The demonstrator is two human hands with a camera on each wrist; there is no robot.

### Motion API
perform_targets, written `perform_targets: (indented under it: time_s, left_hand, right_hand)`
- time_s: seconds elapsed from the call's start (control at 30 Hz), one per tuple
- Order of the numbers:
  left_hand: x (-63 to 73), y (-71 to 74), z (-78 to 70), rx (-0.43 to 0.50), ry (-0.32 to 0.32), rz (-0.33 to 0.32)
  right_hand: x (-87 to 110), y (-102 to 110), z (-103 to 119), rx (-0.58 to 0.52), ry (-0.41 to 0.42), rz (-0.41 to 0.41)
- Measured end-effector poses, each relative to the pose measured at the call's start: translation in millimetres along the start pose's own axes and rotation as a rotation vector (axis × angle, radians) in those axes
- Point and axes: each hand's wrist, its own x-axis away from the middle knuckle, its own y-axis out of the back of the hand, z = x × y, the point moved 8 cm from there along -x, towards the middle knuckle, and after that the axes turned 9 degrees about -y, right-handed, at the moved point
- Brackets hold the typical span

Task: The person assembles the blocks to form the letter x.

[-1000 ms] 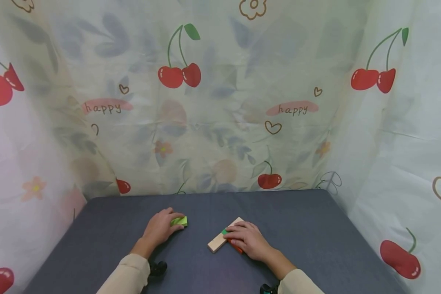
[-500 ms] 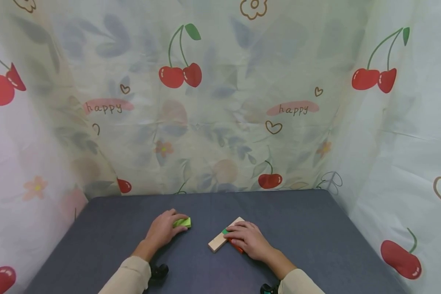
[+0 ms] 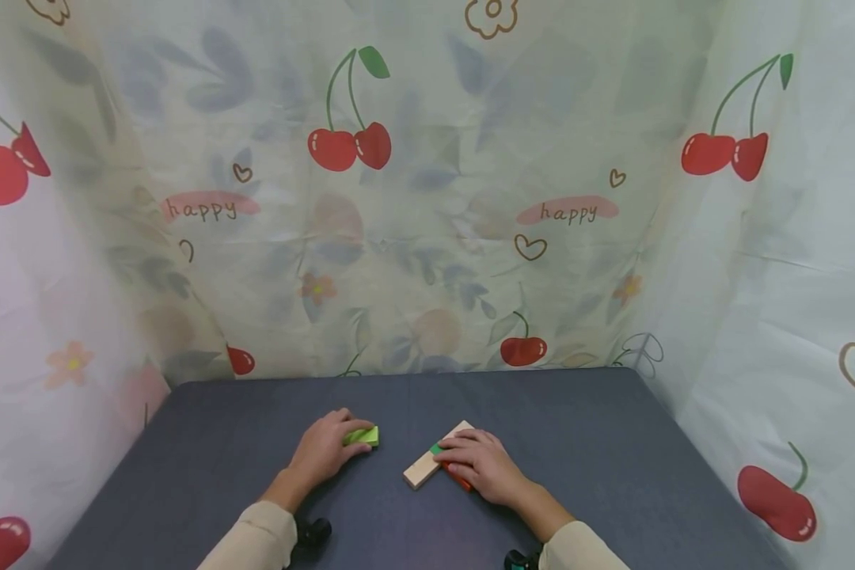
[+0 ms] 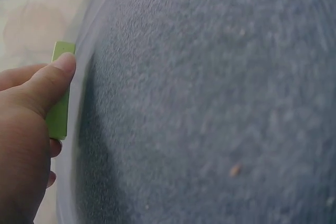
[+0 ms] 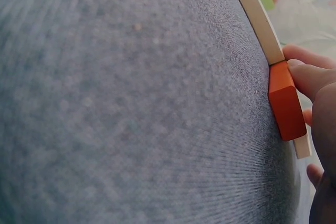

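My left hand pinches a light green block, its end poking out past the thumb and fingers. In the left wrist view, the thumb lies along the face of this green block. My right hand rests over a group of blocks. In it, a plain wooden block and another plain block lie in a slanted line with a darker green piece between them. An orange-red block meets the line at an angle, the right thumb tip at its corner. The right fingers partly hide the group.
A dark grey cloth-covered table lies below both hands. Patterned curtains with cherries enclose it at the back and both sides. Black wrist devices sit near the cuffs.
My left hand has moved right and slightly nearer with the light green block, closing on the slanted line of blocks. The right hand and its blocks have stayed in place.
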Motion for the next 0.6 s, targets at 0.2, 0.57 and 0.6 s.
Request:
perform_targets:
  time_s: [0.2, 0.57, 0.6]
  left_hand:
    - [-1.8, -1.5, -7.4, 0.014, -0.022, -0.014]
    - [-6.1, -5.6, -22.8, 0.031, -0.040, -0.062]
    - [-6.6, -6.6, -23.8, 0.035, -0.041, -0.067]
  right_hand:
    - [0.2, 1, 0, 0.004, 0.010, -0.005]
    - [-1.1, -1, -2, 0.015, 0.002, 0.011]
    - [-1.1, -2, -3, 0.017, 0.002, 0.010]
